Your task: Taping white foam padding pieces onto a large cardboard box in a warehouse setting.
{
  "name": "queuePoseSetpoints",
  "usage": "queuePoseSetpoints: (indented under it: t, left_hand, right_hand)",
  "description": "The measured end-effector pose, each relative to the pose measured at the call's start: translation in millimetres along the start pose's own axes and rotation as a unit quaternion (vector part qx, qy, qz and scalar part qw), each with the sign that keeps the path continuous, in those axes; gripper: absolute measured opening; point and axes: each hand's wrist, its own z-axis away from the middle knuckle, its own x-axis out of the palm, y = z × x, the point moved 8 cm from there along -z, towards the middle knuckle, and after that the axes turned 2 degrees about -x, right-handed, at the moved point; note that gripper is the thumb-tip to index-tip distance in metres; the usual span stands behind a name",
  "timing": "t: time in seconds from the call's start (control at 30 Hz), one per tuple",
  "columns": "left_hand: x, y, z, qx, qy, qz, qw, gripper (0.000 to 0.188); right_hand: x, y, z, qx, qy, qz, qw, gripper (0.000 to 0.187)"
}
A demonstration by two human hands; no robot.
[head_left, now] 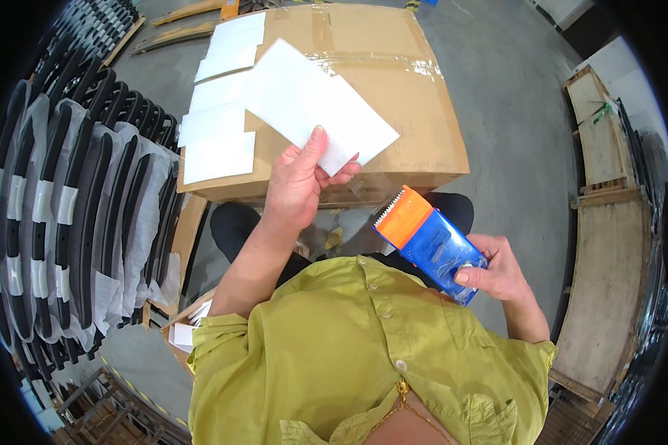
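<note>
Grip on the left (297,182) is closed, pinching a white sheet (312,100) over the cardboard box (404,96); I have the right grip (499,271) wrapped round a blue-and-orange tape dispenser (432,241). White pieces (220,157) line the box's left edge.

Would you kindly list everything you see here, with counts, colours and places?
Held sheet: at least one, white, in the left hand
Tape dispenser: one, blue and orange, in the right hand
Large box: one, brown, in front of the person
Loose sheets: several, white, on the box's left side
Frames: many, black with pale wrapping, left
Small box: one, brown with white pieces inside, lower left
Planks: at least two, light brown, top left
Wooden panels: several, tan, right
Floor: one, grey, all around
Shirt: one, yellow-green, lower middle
Left hand: one, bare, centre
Right hand: one, bare, right of centre
</note>
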Motion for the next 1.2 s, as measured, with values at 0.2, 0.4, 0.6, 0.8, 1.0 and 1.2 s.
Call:
queuePoseSetpoints:
  t: [0.2, 0.4, 0.6, 0.8, 1.0, 1.2]
  left_hand:
    - [73, 39, 59, 0.446, -0.089, -0.611, 0.648, 0.018]
    - [139, 42, 96, 0.415, -0.378, -0.306, 0.769, 0.019]
    - [33, 128, -33, 0.447, 0.005, -0.692, 0.567, 0.037]
    - [-46, 174, -188, 0.357, 0.166, -0.828, 0.400, 0.031]
    - [-126, 169, -313, 0.239, 0.218, -0.862, 0.389, 0.035]
    - [-167, 148, -362, 0.196, 0.204, -0.865, 0.415, 0.036]
  right_hand:
    - [-9, 18, -10, 0.023, 0.015, -0.082, 0.996, 0.041]
    - [-21, 30, -29, 0.047, 0.082, -0.087, 0.992, 0.043]
    - [-46, 45, 14, 0.035, 0.095, -0.113, 0.988, 0.041]
    - [-55, 70, 19, 0.065, 0.169, -0.184, 0.966, 0.041]
    - [-65, 76, 10, 0.106, 0.196, -0.213, 0.951, 0.039]
    - [-71, 82, -6, 0.151, 0.226, -0.214, 0.938, 0.049]
